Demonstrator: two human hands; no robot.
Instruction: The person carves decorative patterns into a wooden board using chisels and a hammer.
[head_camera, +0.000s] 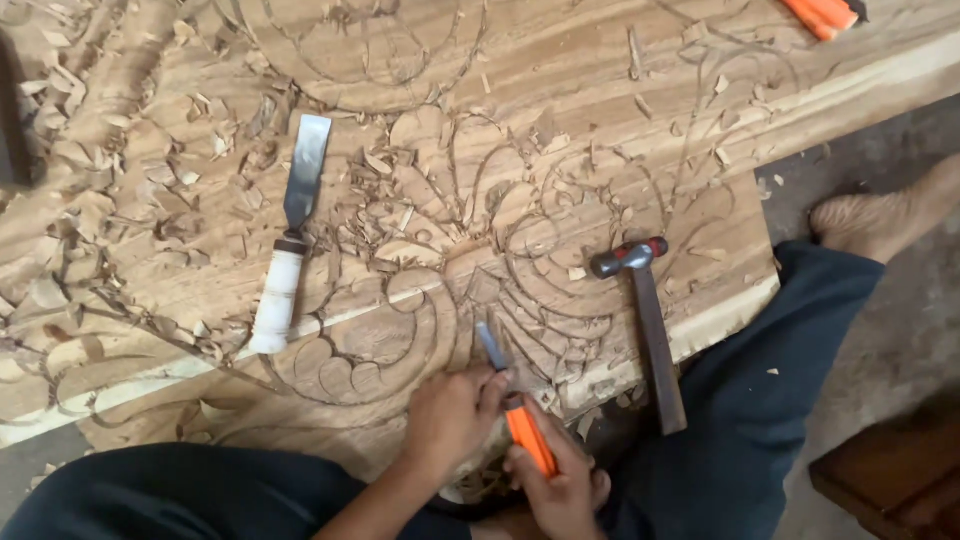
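Both hands are clamped on one chisel (512, 395): the right hand (560, 480) wraps its orange handle, and the left hand (450, 415) pinches the blade just below the tip. That tip rests on the carved wooden panel (420, 150), low in the scroll pattern near the panel's front edge. Just to the right lies a hammer (645, 320), head on the wood. Well to the left lies a wide chisel (290, 235) with a white handle, among wood chips (150, 180).
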